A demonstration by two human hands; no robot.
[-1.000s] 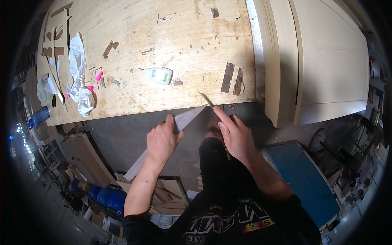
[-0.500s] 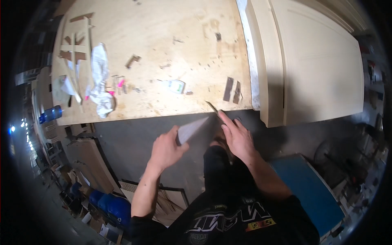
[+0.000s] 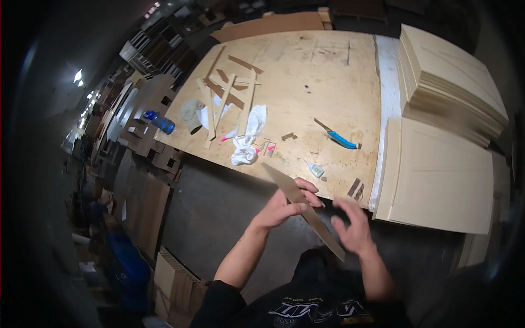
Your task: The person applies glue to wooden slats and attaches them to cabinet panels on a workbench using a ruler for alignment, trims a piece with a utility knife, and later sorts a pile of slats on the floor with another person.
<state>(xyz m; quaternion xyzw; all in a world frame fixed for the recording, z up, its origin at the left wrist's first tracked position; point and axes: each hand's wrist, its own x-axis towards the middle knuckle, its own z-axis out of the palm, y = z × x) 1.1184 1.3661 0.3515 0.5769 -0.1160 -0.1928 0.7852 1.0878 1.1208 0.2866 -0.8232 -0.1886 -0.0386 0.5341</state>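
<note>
A thin, flat wooden strip [image 3: 306, 209] slants across in front of me, tapering to a point at its far left end. My left hand [image 3: 285, 205] grips it near the middle, thumb on top. Just to the right, my right hand [image 3: 354, 227] is slightly blurred, fingers apart and holding nothing I can see. Beyond it on the table lies a blue-handled tool with a narrow dark blade [image 3: 341, 139]. A small white bottle [image 3: 315, 169] and small dark brown strips [image 3: 355, 189] lie near the table's front edge.
The wooden worktable [image 3: 328, 71] carries thin wood strips [image 3: 224, 104], a crumpled white cloth [image 3: 246, 153] and a cap [image 3: 191, 112] at left. A blue water bottle [image 3: 159, 121] is by its left edge. Stacked pale panels [image 3: 437, 175] stand at right.
My view has shifted up to show more of the table. My right hand has let go of the bladed tool, which now lies on the table. My left hand still holds the strip, now turned.
</note>
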